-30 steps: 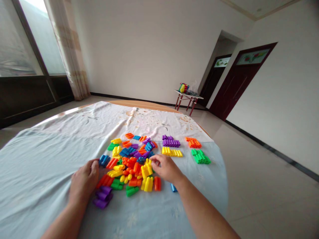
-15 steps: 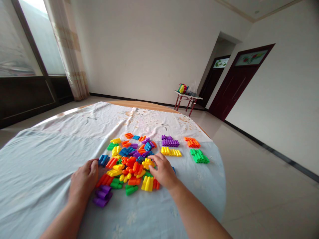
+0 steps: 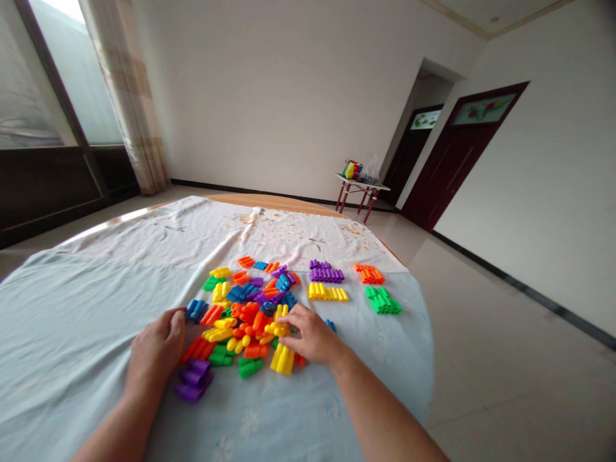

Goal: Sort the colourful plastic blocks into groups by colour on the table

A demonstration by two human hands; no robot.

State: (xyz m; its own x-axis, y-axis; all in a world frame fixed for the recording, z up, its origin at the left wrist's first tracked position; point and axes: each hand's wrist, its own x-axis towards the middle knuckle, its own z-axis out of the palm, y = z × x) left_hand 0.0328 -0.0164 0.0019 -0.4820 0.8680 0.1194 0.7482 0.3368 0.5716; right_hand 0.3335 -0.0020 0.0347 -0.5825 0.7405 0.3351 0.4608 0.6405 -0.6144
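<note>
My right hand [image 3: 310, 333] is at the right side of a heap of colored plastic building blocks, thumb and fingers closed on a yellow block [image 3: 279, 324]. Another yellow block [image 3: 283, 360] lies just below it. Resting on the cloth at the heap's left edge, my left hand [image 3: 156, 346] has its fingertips beside a blue block [image 3: 196, 311], with its other fingers partly hidden. Purple blocks [image 3: 193, 380] lie close to that hand. Orange blocks [image 3: 250, 313] and green ones [image 3: 221, 356] are mixed through the heap.
Right of the heap are grouped rows of purple blocks [image 3: 327, 274], yellow blocks [image 3: 328, 292], orange blocks [image 3: 369, 274] and green blocks [image 3: 383, 300]. A light blue cloth [image 3: 86, 308] covers the round table. A small side table [image 3: 362, 183] with bags stands by the far wall.
The yellow block in my right hand has turned to a more upright angle, and that hand has shifted slightly down and left. My left hand stays almost where it was.
</note>
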